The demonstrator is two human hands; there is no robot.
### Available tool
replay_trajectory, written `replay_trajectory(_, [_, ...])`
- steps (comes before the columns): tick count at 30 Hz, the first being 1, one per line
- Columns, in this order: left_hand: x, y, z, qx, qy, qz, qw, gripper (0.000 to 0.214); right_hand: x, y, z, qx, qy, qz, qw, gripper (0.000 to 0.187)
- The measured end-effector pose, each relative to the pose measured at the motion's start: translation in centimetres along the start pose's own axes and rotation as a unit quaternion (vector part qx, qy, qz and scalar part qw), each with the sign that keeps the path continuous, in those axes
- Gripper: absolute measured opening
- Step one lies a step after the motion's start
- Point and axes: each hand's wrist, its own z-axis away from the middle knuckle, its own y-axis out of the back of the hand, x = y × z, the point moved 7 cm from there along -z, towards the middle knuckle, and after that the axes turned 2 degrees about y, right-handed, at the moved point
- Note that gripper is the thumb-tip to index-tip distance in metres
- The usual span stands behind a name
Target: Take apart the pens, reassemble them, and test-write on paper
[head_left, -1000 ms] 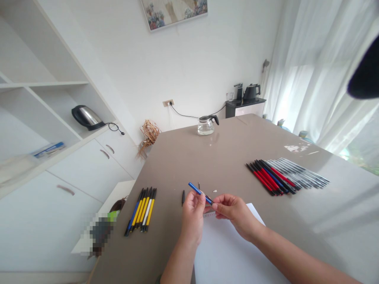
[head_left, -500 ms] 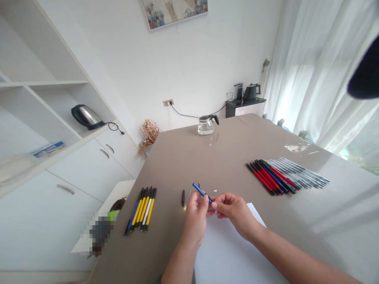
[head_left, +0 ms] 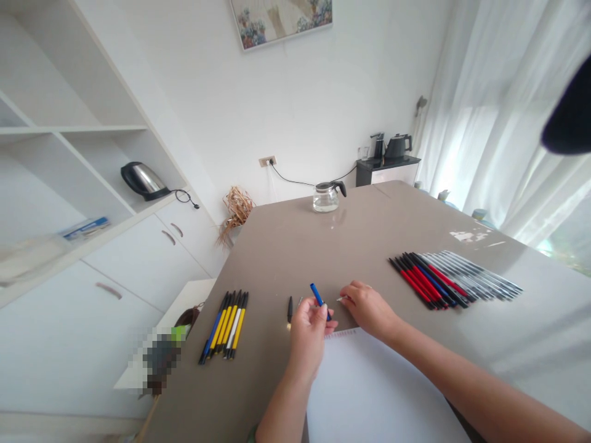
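My left hand (head_left: 308,331) is closed around a blue pen barrel (head_left: 317,295), whose tip points up and away from me. My right hand (head_left: 367,307) rests on the brown table (head_left: 351,246) just right of it, fingers curled over a small white piece (head_left: 342,299) lying on the surface. A short black pen part (head_left: 290,305) lies on the table left of my left hand. A white sheet of paper (head_left: 373,394) lies under my forearms.
A row of yellow, blue and white pens (head_left: 227,326) lies at the left. A larger row of red, black and clear pens (head_left: 455,278) lies at the right. A glass pot (head_left: 327,195) stands at the far edge. White shelves hold a kettle (head_left: 141,181).
My right hand has let go of the blue barrel and moved right and forward onto the table by the white piece. My left hand keeps the barrel. The view has shifted slightly.
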Motion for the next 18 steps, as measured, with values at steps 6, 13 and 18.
replay_trajectory(6, [-0.6,-0.3,-0.1,-0.018,0.006,-0.007,1.000,0.036,0.2,-1.3,-1.4,-0.010,0.008,0.011,1.000,0.018])
replay_trajectory(13, [-0.5,-0.9,0.1,-0.042,-0.059,-0.072,0.995,0.022,-1.3,4.7,-0.2,0.019,0.029,-0.250,0.968,0.018])
replay_trajectory(18, [-0.3,-1.0,0.3,-0.040,-0.083,-0.135,0.987,0.019,-3.9,7.7,1.0,-0.029,0.097,-0.336,0.936,0.018])
